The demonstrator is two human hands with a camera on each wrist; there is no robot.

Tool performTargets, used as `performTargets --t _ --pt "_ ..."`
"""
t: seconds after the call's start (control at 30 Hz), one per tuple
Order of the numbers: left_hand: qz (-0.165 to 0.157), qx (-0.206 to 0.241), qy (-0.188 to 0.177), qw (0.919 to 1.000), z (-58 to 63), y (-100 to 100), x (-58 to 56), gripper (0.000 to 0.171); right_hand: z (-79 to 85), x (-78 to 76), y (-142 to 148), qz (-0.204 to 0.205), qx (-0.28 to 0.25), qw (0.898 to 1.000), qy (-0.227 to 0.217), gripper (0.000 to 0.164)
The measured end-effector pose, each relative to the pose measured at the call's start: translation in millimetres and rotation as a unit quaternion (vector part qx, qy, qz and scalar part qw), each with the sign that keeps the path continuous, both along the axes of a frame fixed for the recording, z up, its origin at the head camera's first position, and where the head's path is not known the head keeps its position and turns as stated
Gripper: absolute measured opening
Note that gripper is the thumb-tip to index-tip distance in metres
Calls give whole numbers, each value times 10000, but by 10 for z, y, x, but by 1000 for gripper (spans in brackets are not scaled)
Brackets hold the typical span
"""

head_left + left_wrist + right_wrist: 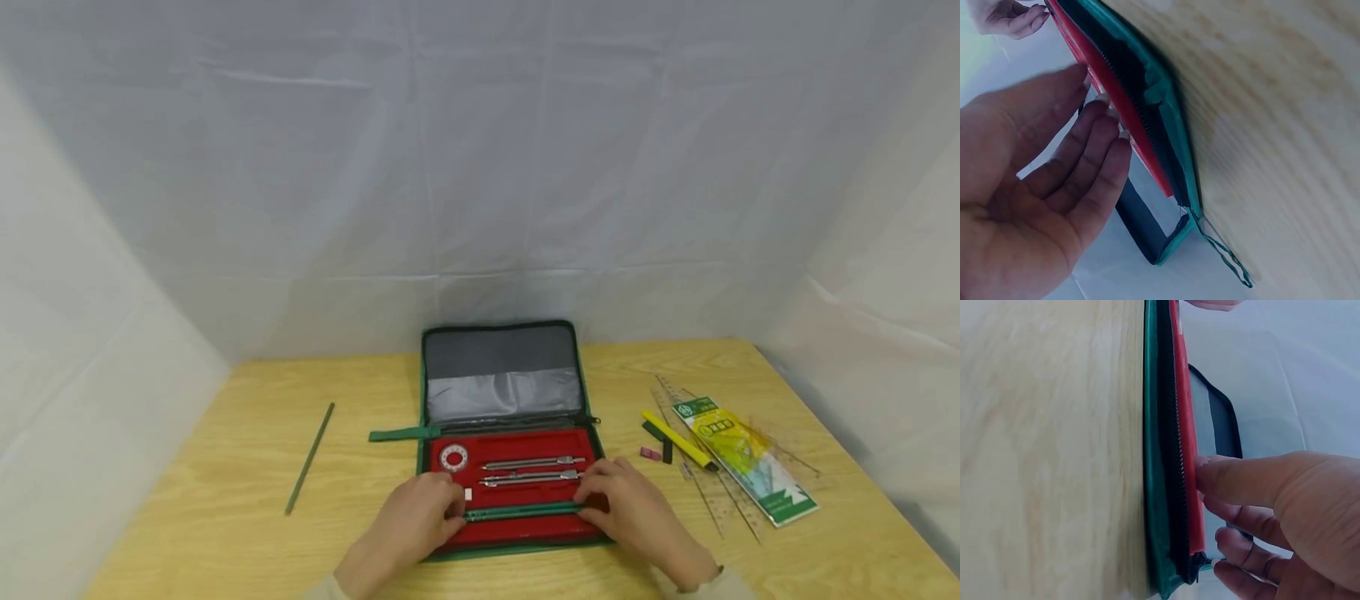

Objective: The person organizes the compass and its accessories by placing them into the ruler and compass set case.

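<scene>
A zip case (501, 333) lies open, its red tray (525, 533) facing up. At the tray's front, what looks like one or more green pencils (525, 511) lies crosswise. My left hand (416, 517) pinches the left end between thumb and fingers; in the left wrist view, its fingertips (1124, 135) are at the tray's edge. My right hand (633, 512) pinches the right end, its thumb (1229, 478) against the tray's rim in the right wrist view. Behind the pencils, two metal compasses (531, 477) and a white ring (453, 457) sit in the tray.
Another green pencil (309, 458) lies on the table (225, 500) to the left. At the right are a yellow marker-like stick (681, 440), a colourful packet (742, 458), clear rulers (708, 500) and a small pink piece (650, 454). White cloth (480, 183) encloses the table.
</scene>
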State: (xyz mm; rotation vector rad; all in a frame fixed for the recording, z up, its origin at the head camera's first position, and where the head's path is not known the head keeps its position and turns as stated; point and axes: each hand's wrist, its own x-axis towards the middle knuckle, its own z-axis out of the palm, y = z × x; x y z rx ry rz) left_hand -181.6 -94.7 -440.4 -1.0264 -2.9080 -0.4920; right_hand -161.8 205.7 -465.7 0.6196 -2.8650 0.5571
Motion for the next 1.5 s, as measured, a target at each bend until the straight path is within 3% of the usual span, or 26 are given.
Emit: performTargets --t 0.13,0.37,0.63,0.8,1.0,1.23,1.5 --pt "125 -91 -63 9999 -1 -1 10 23 14 1 -10 40 0 10000 -28 17" --pt "29 -222 249 9994 4 21 15 23 6 -4 -28 85 6 9997 -218 12" --pt "101 19 33 9999 44 -46 13 21 -1 2 -47 70 -590 9977 -311 3" --pt "499 207 463 9975 150 -192 -16 11 16 -35 -72 -139 -790 9966 -208 8" --pt "1126 316 638 9911 249 -383 -100 28 41 -106 -80 -172 -948 9951 -224 27" --pt "1555 238 834 9840 208 -586 -172 42 39 -226 -136 8 -782 9969 -8 40" --pt "1931 89 857 9774 153 -869 -153 49 85 -365 -313 113 -635 9979 -71 43"
